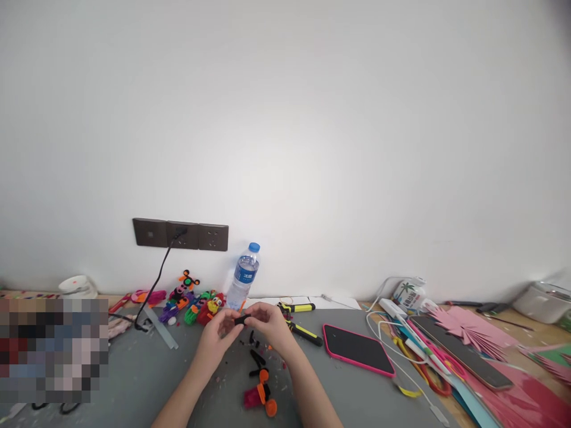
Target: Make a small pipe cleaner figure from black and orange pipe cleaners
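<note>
My left hand (219,331) and my right hand (270,326) meet above the grey mat (352,392). Between the fingertips of both is a small black piece (241,320) that looks fuzzy, like a bit of pipe cleaner. Below them on the mat lie black fuzzy strips (257,358). Closer to me is a small magenta-and-orange fuzzy figure (255,397) with round orange ends. Just beyond my right hand, the black-and-yellow handles of a pair of pliers (306,334) show; their head is hidden behind that hand.
A water bottle (243,279) stands by the wall, beside colourful fuzzy figures (181,297). Right of my hands lies a pink-cased phone (358,351). Farther right are white cables (379,333), scissors (450,359) and pink paper (486,333). A clear strip (161,328) lies left.
</note>
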`<state>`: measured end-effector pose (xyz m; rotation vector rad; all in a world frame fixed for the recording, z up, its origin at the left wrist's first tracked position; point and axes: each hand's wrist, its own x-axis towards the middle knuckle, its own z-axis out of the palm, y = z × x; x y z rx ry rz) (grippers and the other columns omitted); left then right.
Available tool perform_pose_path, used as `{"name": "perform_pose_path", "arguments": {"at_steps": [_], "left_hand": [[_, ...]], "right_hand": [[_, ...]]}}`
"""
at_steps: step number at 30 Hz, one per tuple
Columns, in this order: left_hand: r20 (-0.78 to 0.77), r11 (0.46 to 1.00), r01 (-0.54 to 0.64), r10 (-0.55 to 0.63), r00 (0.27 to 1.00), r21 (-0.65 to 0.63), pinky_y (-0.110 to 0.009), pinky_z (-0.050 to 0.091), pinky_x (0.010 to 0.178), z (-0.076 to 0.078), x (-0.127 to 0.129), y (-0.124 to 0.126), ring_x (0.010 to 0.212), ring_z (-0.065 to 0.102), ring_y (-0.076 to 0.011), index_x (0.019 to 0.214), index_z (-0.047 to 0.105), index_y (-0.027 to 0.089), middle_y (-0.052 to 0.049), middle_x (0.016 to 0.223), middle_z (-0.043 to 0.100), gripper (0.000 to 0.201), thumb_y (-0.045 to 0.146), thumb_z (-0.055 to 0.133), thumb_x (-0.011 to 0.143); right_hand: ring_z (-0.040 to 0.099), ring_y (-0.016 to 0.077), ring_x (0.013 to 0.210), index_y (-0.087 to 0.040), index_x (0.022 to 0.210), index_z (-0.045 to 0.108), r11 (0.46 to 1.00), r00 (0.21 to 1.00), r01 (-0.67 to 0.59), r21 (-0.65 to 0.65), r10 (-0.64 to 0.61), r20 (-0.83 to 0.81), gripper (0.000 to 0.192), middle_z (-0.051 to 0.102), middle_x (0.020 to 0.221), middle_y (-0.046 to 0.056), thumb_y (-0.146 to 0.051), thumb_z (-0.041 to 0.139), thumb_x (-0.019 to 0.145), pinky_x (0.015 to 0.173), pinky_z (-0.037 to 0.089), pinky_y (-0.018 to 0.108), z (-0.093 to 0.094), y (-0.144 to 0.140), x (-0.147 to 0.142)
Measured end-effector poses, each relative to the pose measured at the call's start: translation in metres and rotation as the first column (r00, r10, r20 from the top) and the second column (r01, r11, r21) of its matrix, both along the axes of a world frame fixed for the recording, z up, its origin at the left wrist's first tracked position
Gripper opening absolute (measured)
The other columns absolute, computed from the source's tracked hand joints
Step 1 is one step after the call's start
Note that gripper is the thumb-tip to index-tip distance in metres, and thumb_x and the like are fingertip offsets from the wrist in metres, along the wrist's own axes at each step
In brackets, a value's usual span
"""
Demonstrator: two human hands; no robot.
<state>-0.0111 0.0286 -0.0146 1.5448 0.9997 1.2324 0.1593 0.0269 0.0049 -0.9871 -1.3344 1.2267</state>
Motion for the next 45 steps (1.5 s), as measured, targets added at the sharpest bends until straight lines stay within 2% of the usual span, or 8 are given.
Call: {"name": "perform_pose_path", "arguments": {"at_steps": [10, 19, 26, 29, 33, 39, 42, 45], "left_hand": [[-0.054, 0.995, -0.098, 0.098, 0.994, 0.005, -0.031, 0.051, 0.074, 0.006, -0.004, -0.005, 0.08, 0.063, -0.0218, 0.089, 0.065, 0.018, -0.006, 0.086, 0.067, 0.03, 0.044, 0.067, 0.073], [-0.185, 0.999, -0.02, 0.028, 0.982, 0.045, -0.031, 0.048, 0.075, 0.008, -0.004, -0.007, 0.085, 0.061, -0.0233, 0.089, 0.065, 0.02, -0.006, 0.089, 0.066, 0.021, 0.037, 0.064, 0.076], [-0.275, 0.999, 0.042, -0.033, 0.961, 0.027, -0.028, 0.046, 0.071, 0.018, 0.0, -0.016, 0.077, 0.057, -0.02, 0.082, 0.061, 0.02, -0.003, 0.081, 0.061, 0.021, 0.042, 0.058, 0.081], [-0.252, 0.999, 0.027, -0.019, 0.968, 0.025, -0.027, 0.046, 0.07, 0.02, -0.001, -0.016, 0.076, 0.057, -0.0193, 0.08, 0.06, 0.02, -0.003, 0.079, 0.06, 0.022, 0.042, 0.059, 0.081], [-0.122, 0.99, -0.133, 0.127, 0.984, -0.05, -0.027, 0.049, 0.068, 0.014, -0.006, -0.01, 0.076, 0.061, -0.0207, 0.08, 0.061, 0.02, -0.004, 0.079, 0.063, 0.027, 0.046, 0.066, 0.074], [0.06, 0.911, -0.331, 0.355, 0.933, -0.247, -0.032, 0.053, 0.086, 0.012, -0.01, -0.006, 0.117, 0.058, -0.0306, 0.105, 0.068, 0.023, -0.01, 0.119, 0.067, 0.045, 0.048, 0.072, 0.068], [0.072, 0.904, -0.303, 0.338, 0.938, -0.301, -0.035, 0.052, 0.093, 0.012, -0.014, -0.003, 0.128, 0.05, -0.0334, 0.113, 0.068, 0.022, -0.011, 0.131, 0.062, 0.052, 0.046, 0.074, 0.067], [0.087, 0.904, -0.304, 0.343, 0.935, -0.3, -0.037, 0.052, 0.094, 0.01, -0.018, -0.001, 0.126, 0.052, -0.0356, 0.114, 0.068, 0.018, -0.013, 0.131, 0.062, 0.058, 0.046, 0.076, 0.065]], "right_hand": [[0.059, 0.0176, 0.077, -0.021, 0.093, 0.071, 0.994, 0.964, -0.037, 0.098, 0.01, 0.267, 0.017, 0.068, 0.083, 0.001, -0.024, 0.068, 0.077, 0.071, 0.044, 0.028, 0.022, -0.013, 0.001], [0.06, 0.0187, 0.079, -0.021, 0.083, 0.074, 0.995, 0.939, -0.012, 0.096, -0.022, 0.343, 0.011, 0.07, 0.084, 0.002, -0.019, 0.067, 0.075, 0.073, 0.045, 0.028, 0.032, -0.018, 0.006], [0.055, 0.0171, 0.07, -0.02, 0.082, 0.075, 0.995, 0.914, -0.096, 0.038, 0.073, 0.398, 0.011, 0.067, 0.074, 0.002, -0.027, 0.066, 0.077, 0.065, 0.044, 0.027, 0.036, -0.02, 0.016], [0.059, 0.0189, 0.076, -0.02, 0.086, 0.073, 0.997, 0.922, -0.061, 0.047, 0.038, 0.385, 0.016, 0.071, 0.082, 0.004, -0.032, 0.063, 0.081, 0.069, 0.046, 0.028, 0.039, -0.02, 0.026], [0.062, 0.0202, 0.073, -0.02, 0.093, 0.069, 0.983, 0.89, 0.125, 0.132, -0.17, 0.423, 0.024, 0.069, 0.073, 0.004, -0.036, 0.052, 0.089, 0.069, 0.046, 0.031, 0.04, -0.018, 0.048], [0.061, 0.0205, 0.073, -0.021, 0.089, 0.068, 0.946, 0.813, 0.231, 0.229, -0.317, 0.489, 0.02, 0.068, 0.079, 0.005, -0.032, 0.051, 0.087, 0.067, 0.046, 0.031, 0.033, -0.012, 0.065], [0.062, 0.023, 0.084, -0.022, 0.079, 0.071, 0.959, 0.798, 0.178, 0.221, -0.272, 0.538, 0.019, 0.069, 0.089, 0.007, -0.027, 0.053, 0.084, 0.075, 0.046, 0.034, 0.025, -0.01, 0.052], [0.058, 0.0278, 0.105, -0.023, 0.07, 0.074, 0.989, 0.782, 0.03, 0.145, -0.114, 0.612, 0.019, 0.069, 0.104, 0.007, -0.022, 0.058, 0.081, 0.092, 0.04, 0.042, 0.017, -0.012, 0.028]]}}
